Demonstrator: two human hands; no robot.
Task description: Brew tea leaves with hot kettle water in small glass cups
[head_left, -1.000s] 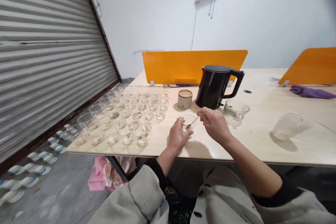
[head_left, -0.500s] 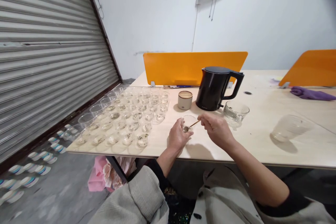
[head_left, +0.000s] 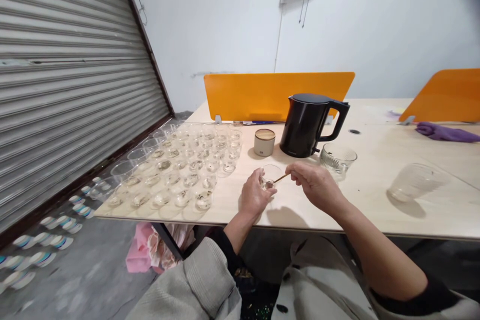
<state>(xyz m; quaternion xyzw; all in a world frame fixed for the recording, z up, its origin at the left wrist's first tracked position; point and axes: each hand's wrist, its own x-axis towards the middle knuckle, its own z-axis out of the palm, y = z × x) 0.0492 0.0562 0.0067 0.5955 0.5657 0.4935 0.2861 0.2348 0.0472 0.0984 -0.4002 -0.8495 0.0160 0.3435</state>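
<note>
My left hand is closed around a small clear cup near the front edge of the table. In my right hand is the end of a thin brown spoon, its tip down inside the cup. Dark bits show at the cup's bottom, too small to name. Just behind the cup stands a grey canister with a wooden lid. A black electric kettle is behind my right hand, and a ribbed glass cup stands to its right.
Rows of clear cups with dark bits in them cover the table's left part. A stack of clear cups lies at the right. Orange dividers and a purple cloth are farther back. Lidded tubs stand on the floor.
My right hand has moved slightly to the right, and the spoon's tip has shifted right within the cup. My left hand keeps holding the cup in place.
</note>
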